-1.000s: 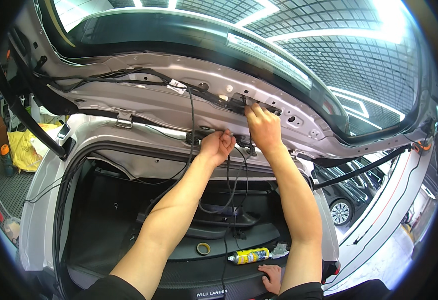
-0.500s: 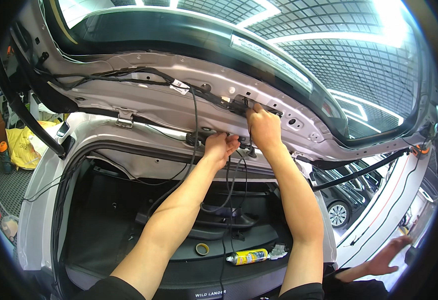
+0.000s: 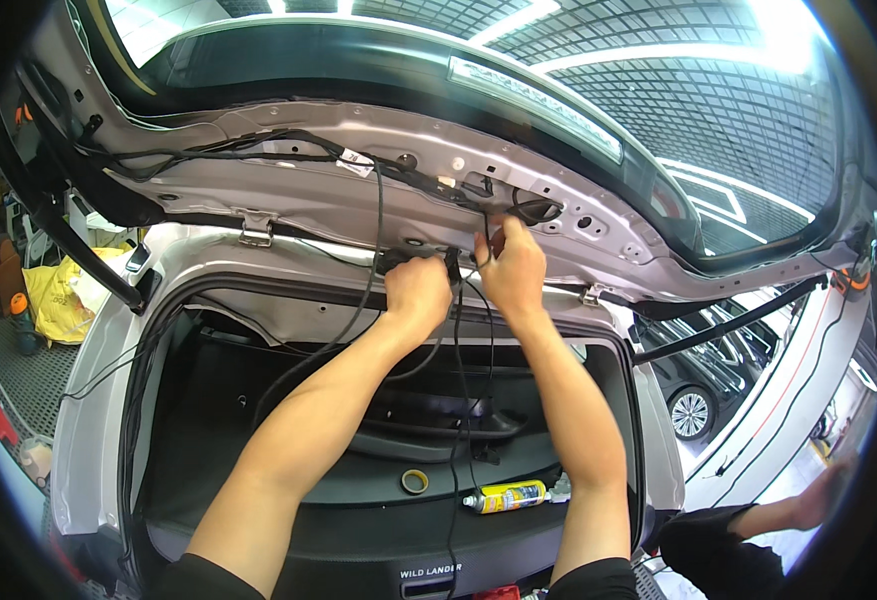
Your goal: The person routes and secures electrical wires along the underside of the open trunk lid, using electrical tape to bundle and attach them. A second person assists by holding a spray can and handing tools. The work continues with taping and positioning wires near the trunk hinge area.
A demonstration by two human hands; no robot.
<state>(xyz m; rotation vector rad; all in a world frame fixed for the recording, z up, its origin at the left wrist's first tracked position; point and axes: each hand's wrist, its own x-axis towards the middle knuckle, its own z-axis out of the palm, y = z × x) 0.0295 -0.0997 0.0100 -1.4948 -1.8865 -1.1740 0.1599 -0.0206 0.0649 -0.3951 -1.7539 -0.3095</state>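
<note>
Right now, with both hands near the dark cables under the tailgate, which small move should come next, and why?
Perhaps steady the hanging dark cables with the left hand before the right hand pulls on anything: they dangle between both forearms, down past the yellow can, so a sudden tug might catch them.

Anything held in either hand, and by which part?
Cannot tell: left hand is closed against dark wiring, palm hidden; right hand at black cable, grip unclear.

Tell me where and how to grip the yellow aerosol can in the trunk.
Probably best around the middle of the yellow aerosol can, from above: it lies on its side, its long round body exposed on top, while the right arm crosses the view by its right end.
</note>
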